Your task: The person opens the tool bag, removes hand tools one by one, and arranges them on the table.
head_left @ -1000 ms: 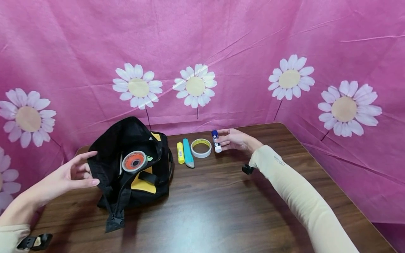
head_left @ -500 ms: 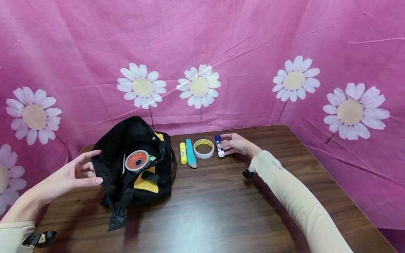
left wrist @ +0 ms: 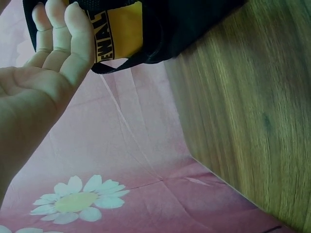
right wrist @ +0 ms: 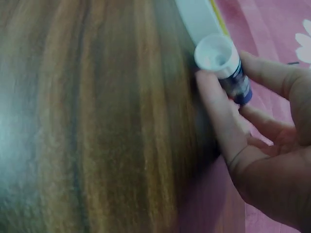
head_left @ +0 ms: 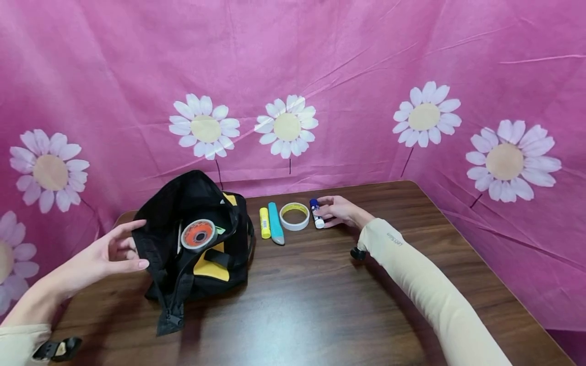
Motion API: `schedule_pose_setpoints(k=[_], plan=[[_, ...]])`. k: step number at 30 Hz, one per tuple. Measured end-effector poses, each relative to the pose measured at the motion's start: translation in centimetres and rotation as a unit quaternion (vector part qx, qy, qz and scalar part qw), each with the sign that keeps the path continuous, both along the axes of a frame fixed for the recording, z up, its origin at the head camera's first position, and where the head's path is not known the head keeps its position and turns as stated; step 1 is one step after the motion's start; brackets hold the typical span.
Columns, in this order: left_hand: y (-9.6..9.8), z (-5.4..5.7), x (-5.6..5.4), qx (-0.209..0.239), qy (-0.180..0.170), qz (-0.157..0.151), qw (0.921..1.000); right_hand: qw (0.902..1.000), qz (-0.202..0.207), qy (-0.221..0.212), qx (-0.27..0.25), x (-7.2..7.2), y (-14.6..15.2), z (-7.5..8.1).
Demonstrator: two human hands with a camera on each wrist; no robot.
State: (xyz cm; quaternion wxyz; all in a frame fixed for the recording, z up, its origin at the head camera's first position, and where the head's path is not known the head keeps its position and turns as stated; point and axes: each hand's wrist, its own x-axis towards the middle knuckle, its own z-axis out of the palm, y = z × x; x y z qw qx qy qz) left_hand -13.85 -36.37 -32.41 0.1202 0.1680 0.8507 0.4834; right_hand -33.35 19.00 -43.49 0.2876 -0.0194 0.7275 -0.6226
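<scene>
My right hand [head_left: 340, 210] pinches a glue stick [head_left: 317, 213] with a dark blue end and a white end, at the right of a row. In the right wrist view, thumb and fingers lie on either side of the glue stick [right wrist: 233, 80], its white end toward the camera. My left hand [head_left: 103, 256] holds the side of an unzipped black and yellow tool bag [head_left: 211, 267], thumb and index fingertips at its edge. Several of its fingers [left wrist: 60, 39] lie against the bag in the left wrist view. Inside the bag sits a tape roll [head_left: 200, 235] with an orange core.
Beside the bag lie a yellow glue stick [head_left: 265, 223], a teal box cutter [head_left: 276, 223] and a white tape roll [head_left: 294, 227]. They stand in a row near the back edge of the wooden table [head_left: 329, 295]. A pink flowered cloth [head_left: 348, 61] hangs behind.
My right hand has lowered the blue and white glue stick to the table beside the white tape roll. The left hand stays at the bag. The head view has shifted slightly.
</scene>
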Motion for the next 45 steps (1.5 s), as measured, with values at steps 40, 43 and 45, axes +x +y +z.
schedule_pose_setpoints(k=[40, 43, 45], plan=[[0.53, -0.1, 0.06, 0.001, 0.011, 0.0, 0.9999, 0.9994, -0.026, -0.011, 0.022, 0.05, 0.23, -0.42], [0.53, -0.11, 0.09, 0.002, 0.013, 0.0, 0.9999, 0.9993, -0.029, -0.012, 0.023, -0.07, 0.22, -0.52], [0.53, -0.12, 0.1, 0.004, 0.013, -0.002, 0.9999, 0.9992, -0.031, -0.014, 0.022, -0.18, 0.2, -0.61]])
